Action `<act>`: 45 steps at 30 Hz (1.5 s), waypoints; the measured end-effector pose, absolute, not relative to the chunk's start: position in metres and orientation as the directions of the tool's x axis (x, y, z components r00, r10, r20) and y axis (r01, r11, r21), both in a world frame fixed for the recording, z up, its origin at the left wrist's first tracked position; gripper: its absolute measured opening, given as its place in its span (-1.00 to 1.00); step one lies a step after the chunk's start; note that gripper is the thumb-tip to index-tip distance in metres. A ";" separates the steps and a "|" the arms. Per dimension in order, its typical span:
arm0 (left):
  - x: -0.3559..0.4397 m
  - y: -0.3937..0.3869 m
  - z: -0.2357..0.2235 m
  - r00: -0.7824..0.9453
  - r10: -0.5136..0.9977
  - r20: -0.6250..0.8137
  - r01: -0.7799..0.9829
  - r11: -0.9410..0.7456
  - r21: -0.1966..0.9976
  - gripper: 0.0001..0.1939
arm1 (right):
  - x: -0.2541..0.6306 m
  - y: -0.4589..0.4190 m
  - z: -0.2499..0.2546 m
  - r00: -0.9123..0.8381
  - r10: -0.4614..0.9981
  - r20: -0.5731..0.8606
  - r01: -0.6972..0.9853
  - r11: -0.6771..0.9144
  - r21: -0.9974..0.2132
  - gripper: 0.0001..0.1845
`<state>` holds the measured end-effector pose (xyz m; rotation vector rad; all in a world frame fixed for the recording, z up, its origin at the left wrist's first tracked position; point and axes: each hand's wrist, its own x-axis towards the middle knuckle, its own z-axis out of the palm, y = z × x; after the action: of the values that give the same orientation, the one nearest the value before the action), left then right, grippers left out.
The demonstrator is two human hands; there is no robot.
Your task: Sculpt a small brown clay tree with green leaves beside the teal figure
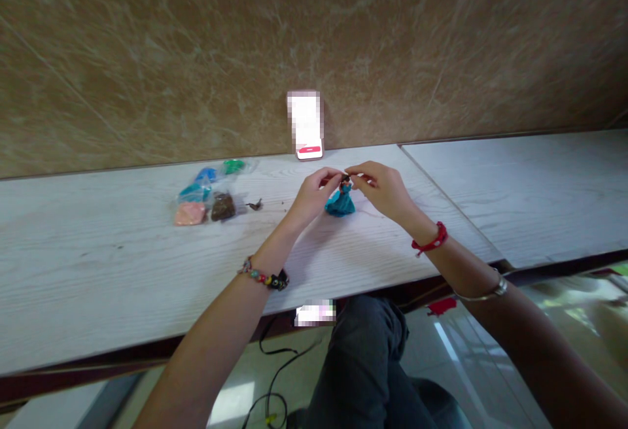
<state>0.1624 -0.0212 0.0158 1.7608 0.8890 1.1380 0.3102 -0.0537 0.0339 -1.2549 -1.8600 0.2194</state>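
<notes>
With fingertips pinched nearly closed, my left hand point(314, 195) and right hand point(383, 187) hold the doll point(341, 203) by its head. Bags point(190, 213) lie leftward.

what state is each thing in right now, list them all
figurine: upright on the table, its head between both hands
left hand: fingertips at the figurine's head
right hand: fingertips there too
phone: leaning on the wall, screen lit
clay bags: lying grouped on the table
brown scrap: loose, outside the bags
</notes>
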 end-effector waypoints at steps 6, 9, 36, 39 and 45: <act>0.163 -0.022 0.017 0.338 0.879 0.337 0.107 -0.391 0.914 -0.84 | 0.313 -0.054 0.033 -0.141 0.776 0.615 0.709 0.512 -0.485 -0.78; 0.164 -0.022 0.017 0.344 0.879 0.329 0.106 -0.385 0.917 -0.83 | 0.314 -0.057 0.031 -0.209 0.702 0.681 0.720 0.581 -0.379 -0.77; 0.165 -0.021 0.015 0.344 0.890 0.299 0.141 -0.364 0.921 -0.84 | 0.297 -0.053 0.039 0.090 0.869 0.487 0.606 0.340 -0.719 -0.92; 0.164 -0.021 0.016 0.327 0.896 0.299 0.142 -0.360 0.922 -0.83 | 0.297 -0.051 0.040 0.084 0.875 0.477 0.594 0.340 -0.729 -0.91; 0.164 -0.024 0.017 0.319 0.901 0.293 0.138 -0.350 0.926 -0.79 | 0.302 -0.054 0.032 0.107 0.867 0.487 0.590 0.339 -0.733 -0.82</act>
<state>0.1643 -0.0241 0.0169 1.7235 0.9405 1.1135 0.3019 -0.0537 0.0317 -1.3522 -1.5852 0.3409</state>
